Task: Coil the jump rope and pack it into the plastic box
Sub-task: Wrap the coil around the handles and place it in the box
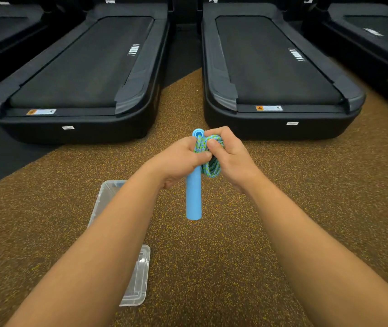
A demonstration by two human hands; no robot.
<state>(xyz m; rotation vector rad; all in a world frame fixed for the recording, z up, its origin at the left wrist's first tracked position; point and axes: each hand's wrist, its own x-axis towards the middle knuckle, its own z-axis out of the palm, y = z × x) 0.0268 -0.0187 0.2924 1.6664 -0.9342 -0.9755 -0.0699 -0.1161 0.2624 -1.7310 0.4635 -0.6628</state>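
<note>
Over speckled floor (235, 256), both hands' grip on braided rope (212, 167) w/ smooth blue handle (193, 199)

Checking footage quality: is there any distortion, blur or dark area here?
Head view: wide-angle bending curves the treadmills outward; far top corners are dark and slightly smeared; both hands, the jump rope and the speckled floor are evenly lit and sharp.

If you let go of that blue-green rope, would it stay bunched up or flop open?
Probably flop: the rope looks soft and braided, its loops kept together only by the left hand and right hand. The smooth round handle might roll on the floor.
</note>
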